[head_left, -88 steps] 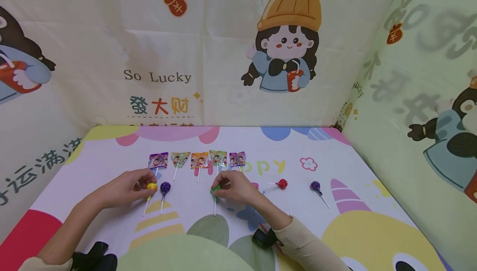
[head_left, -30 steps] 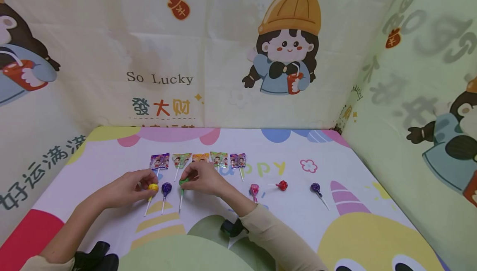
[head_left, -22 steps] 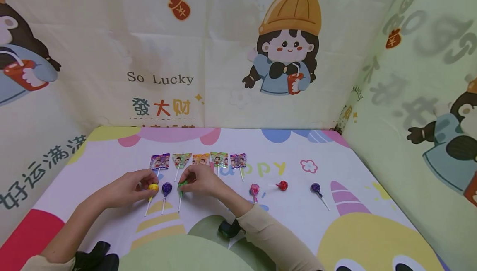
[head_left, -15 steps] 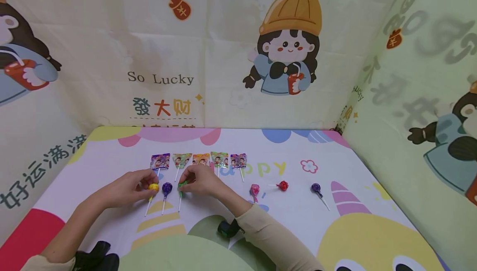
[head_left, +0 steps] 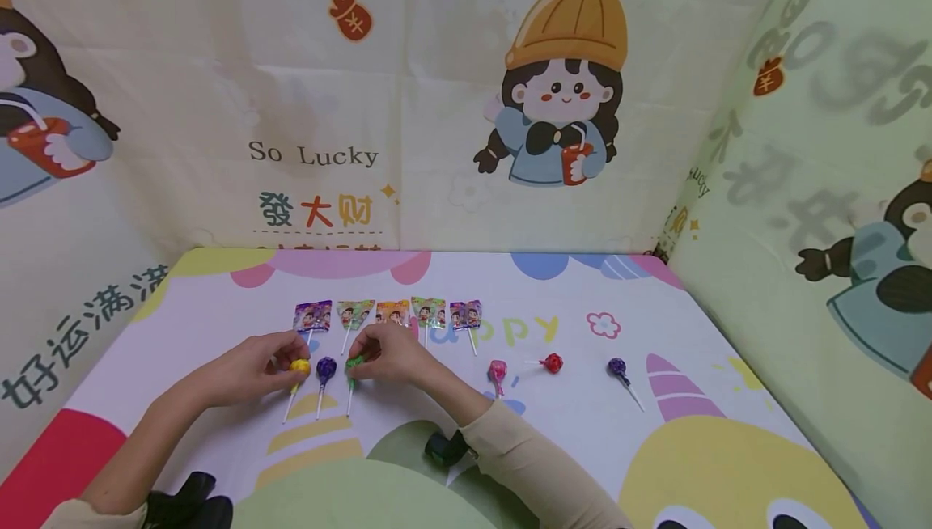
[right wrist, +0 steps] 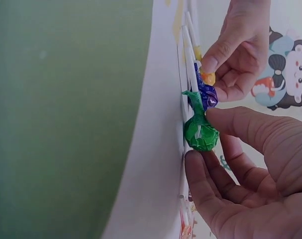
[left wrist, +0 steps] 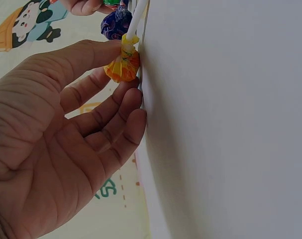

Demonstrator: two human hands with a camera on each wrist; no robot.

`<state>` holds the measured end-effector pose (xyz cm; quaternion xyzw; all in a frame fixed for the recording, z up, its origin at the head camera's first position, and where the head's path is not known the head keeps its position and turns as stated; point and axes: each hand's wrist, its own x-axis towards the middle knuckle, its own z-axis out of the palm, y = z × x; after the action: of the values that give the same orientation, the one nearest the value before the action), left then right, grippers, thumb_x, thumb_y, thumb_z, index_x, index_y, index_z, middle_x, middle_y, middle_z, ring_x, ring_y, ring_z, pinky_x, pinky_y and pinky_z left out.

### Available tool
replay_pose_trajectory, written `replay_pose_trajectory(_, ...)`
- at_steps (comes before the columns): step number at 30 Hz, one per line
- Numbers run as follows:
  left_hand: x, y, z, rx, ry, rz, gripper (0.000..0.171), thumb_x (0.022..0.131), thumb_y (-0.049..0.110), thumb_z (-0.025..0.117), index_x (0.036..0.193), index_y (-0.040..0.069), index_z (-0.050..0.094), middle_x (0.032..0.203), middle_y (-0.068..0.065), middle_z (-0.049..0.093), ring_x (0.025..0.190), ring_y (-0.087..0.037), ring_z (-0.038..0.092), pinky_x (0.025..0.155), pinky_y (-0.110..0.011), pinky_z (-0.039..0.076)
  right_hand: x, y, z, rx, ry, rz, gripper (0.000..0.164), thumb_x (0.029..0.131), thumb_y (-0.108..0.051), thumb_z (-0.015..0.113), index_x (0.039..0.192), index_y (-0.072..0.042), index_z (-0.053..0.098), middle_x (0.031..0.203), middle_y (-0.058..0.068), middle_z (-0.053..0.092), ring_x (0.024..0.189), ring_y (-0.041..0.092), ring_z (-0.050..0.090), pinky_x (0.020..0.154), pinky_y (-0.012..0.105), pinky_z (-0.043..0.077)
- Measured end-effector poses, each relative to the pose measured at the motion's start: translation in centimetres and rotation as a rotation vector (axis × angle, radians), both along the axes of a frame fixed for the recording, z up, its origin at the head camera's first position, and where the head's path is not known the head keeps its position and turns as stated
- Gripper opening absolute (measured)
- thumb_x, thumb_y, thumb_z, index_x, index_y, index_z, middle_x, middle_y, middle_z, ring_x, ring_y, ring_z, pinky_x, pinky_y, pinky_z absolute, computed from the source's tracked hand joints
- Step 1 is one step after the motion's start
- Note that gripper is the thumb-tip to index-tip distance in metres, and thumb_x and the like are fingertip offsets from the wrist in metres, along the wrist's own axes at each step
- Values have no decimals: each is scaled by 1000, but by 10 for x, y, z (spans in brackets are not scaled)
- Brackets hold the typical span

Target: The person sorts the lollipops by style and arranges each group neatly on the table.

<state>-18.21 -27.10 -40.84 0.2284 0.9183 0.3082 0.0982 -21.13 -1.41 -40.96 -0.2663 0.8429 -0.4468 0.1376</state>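
Note:
My left hand [head_left: 255, 367] pinches the head of a yellow lollipop [left wrist: 123, 67], its white stick pointing toward me on the table. Between the two hands lies a purple lollipop [head_left: 325, 369], untouched, its stick roughly in line with the others. My right hand [head_left: 393, 353] grips a green lollipop [right wrist: 200, 133] by its wrapped head between thumb and fingers, just right of the purple one. In the head view the fingers partly cover the green head [head_left: 354, 362].
Behind the hands runs a row of bagged lollipops, from a purple packet [head_left: 313, 316] to another purple packet [head_left: 465, 314]. To the right lie a pink lollipop [head_left: 497, 370], a red lollipop [head_left: 552, 362] and a second unbagged purple lollipop [head_left: 617, 366] on the patterned tabletop [head_left: 568, 399].
My right hand has slid the green lollipop left, up beside the purple one, uncovering the pink lollipop. It has barely shifted in the last half second. The left hand stays on the yellow lollipop.

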Motion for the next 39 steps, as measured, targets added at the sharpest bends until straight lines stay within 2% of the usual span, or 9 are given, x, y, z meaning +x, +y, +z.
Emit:
replay_pose_trajectory(5, -1, -1, -1, 1, -3, -2, 26, 90, 23, 79, 106, 12, 62, 90, 4, 59, 85, -14, 54, 73, -22, 53, 2, 4, 2, 2, 24, -25, 23, 81, -10, 86, 96, -7, 69, 92, -2, 66, 83, 7, 58, 77, 15, 49)
replay_pose_trajectory(10, -2, 1, -1, 0, -5, -1, 25, 90, 23, 79, 106, 13, 62, 90, 4, 59, 85, -14, 54, 73, -22, 53, 6, 16, 7, -16, 63, -28, 27, 82, -14, 85, 102, -4, 70, 98, 5, 69, 88, 15, 60, 79, 16, 48)
replay_pose_trajectory(17, -1, 0, -1, -5, -4, 5, 26, 90, 22, 79, 106, 12, 62, 91, 4, 59, 85, -15, 54, 72, -23, 53, 14, 32, 13, -47, 70, -27, 26, 85, -11, 82, 105, -1, 70, 104, 13, 69, 89, 14, 61, 84, 19, 52)
replay_pose_trajectory(23, -1, -1, 0, -5, -4, 7, 27, 90, 22, 79, 106, 11, 62, 91, 4, 59, 86, -15, 54, 72, -22, 53, 25, 48, 18, -62, 72, -29, 28, 87, -13, 81, 108, 0, 68, 108, 15, 68, 100, 28, 65, 91, 27, 55)
replay_pose_trajectory(32, -1, -1, -2, -1, -12, 12, 26, 90, 21, 79, 107, 11, 62, 91, 4, 59, 86, -15, 54, 72, -23, 53, 38, 72, 20, -85, 58, -45, 28, 88, -13, 80, 109, 0, 67, 109, 18, 69, 105, 34, 66, 97, 41, 56)
replay_pose_trajectory(35, -1, 0, -2, -4, -18, 20, 25, 90, 21, 79, 106, 12, 62, 90, 4, 59, 86, -16, 54, 73, -23, 53, 42, 80, 20, -86, 51, -61, 27, 88, -14, 81, 109, -2, 67, 109, 17, 70, 107, 33, 67, 97, 38, 56)
replay_pose_trajectory(39, -1, 0, -1, -4, -25, 25, 25, 90, 22, 79, 106, 12, 62, 90, 3, 59, 87, -17, 55, 73, -23, 53, 45, 90, 24, -82, 71, -51, 29, 89, -14, 80, 110, 0, 66, 110, 17, 69, 107, 34, 66, 97, 37, 56)
